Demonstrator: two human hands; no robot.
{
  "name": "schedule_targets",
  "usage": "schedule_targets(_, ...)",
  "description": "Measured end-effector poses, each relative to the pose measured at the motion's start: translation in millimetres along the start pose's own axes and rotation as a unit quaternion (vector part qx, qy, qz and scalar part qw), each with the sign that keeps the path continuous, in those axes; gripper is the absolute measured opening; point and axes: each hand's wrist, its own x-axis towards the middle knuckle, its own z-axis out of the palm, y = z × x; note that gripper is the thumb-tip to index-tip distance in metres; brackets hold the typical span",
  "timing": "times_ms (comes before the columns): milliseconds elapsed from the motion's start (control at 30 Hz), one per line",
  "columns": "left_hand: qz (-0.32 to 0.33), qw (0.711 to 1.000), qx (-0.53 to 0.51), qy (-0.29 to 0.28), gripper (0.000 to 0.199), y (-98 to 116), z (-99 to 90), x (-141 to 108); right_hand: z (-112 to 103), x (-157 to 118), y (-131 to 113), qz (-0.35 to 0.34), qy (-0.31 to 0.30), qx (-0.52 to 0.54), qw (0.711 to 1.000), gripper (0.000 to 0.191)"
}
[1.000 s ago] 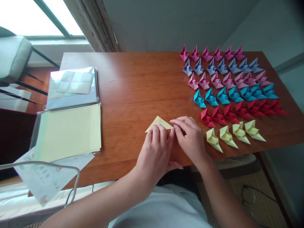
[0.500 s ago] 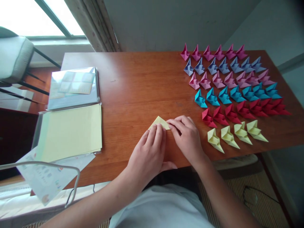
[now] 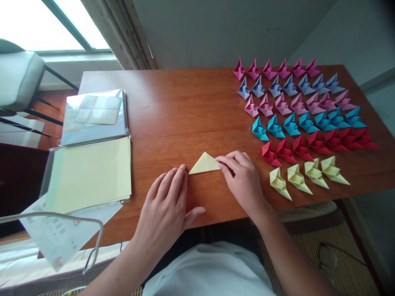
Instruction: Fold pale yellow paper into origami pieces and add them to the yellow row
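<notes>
A small yellow paper folded into a triangle (image 3: 204,163) lies on the wooden table, its peak pointing away from me and a crease down its middle. My right hand (image 3: 242,172) pinches its right corner between thumb and fingers. Beside the left corner, my left hand (image 3: 171,197) rests on the wood with fingers stretched out and thumb apart, holding nothing. To the right of my right hand stand several folded yellow paper boats (image 3: 296,179) in a row.
Further rows of folded pieces, red (image 3: 286,150), turquoise (image 3: 291,124), pink (image 3: 283,103), lavender (image 3: 289,85) and magenta (image 3: 269,70), fill the table's right side. On the left lie yellow paper sheets (image 3: 92,172), a clear packet (image 3: 95,115) and a printed sheet (image 3: 61,234). A curved grey bar (image 3: 61,214) crosses the lower left.
My left hand has slid left along the paper's lower edge and off it, uncovering the whole triangle. My right hand stays at the right corner.
</notes>
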Motion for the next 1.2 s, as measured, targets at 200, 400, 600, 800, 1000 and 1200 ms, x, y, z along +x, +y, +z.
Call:
schedule_targets(200,-0.087,0.993,-0.069,0.031,0.046,2,1.6,28,-1,1,-5,0.007,-0.006,-0.009,1.0,0.021)
schedule_targets(400,-0.116,0.989,-0.094,0.018,0.033,3,9.0,52,-4,2,-7,0.009,0.003,0.003,1.0,0.019)
schedule_targets(600,-0.13,0.982,-0.136,0.036,0.035,1,11.7,53,-5,2,-8,0.018,-0.009,0.018,1.0,0.01)
schedule_targets(800,-0.121,0.977,-0.167,0.048,0.036,-1,13.2,54,-11,4,-9,0.014,-0.018,0.061,0.998,0.009)
schedule_targets(1000,-0.119,0.947,-0.287,0.078,0.027,-1,11.3,56,-26,2,-12,0.028,-0.026,0.162,0.986,0.01)
schedule_targets(1200,-0.202,0.781,-0.59,0.039,0.021,3,4.4,61,-38,1,-21,0.033,-0.003,0.195,0.98,0.008)
